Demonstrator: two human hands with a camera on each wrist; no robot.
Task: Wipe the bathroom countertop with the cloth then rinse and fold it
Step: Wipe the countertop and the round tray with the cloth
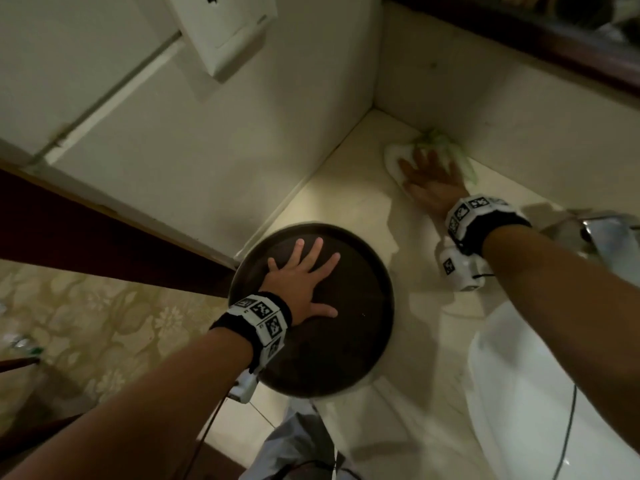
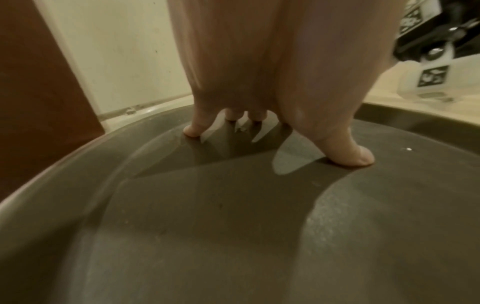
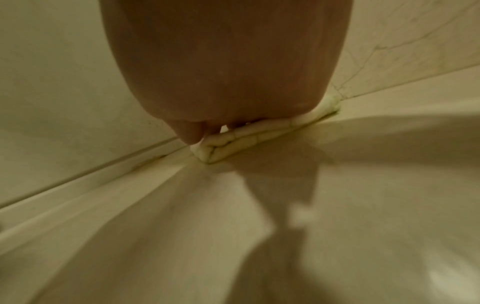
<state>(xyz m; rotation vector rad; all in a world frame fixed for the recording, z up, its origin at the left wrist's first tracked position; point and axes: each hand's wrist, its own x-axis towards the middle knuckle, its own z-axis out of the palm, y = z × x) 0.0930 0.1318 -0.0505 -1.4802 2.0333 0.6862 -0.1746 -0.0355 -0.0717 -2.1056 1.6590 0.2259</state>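
A folded white cloth with green trim (image 1: 394, 160) (image 3: 246, 142) lies on the pale countertop (image 1: 346, 199) near the far corner, against the back wall. My right hand (image 1: 431, 174) (image 3: 221, 82) presses flat on it with fingers spread. My left hand (image 1: 304, 275) (image 2: 259, 82) rests open, fingers splayed, on a round dark brown tray (image 1: 346, 348) (image 2: 233, 226) at the counter's left front. In the left wrist view the fingertips (image 2: 350, 156) touch the tray's surface.
A white sink basin (image 1: 519, 393) sits at the right front, with a chrome faucet (image 1: 602, 230) behind my right forearm. Walls close the counter at the left and back. A dark mirror frame (image 1: 519, 39) runs above. Patterned floor (image 1: 86, 323) lies to the left.
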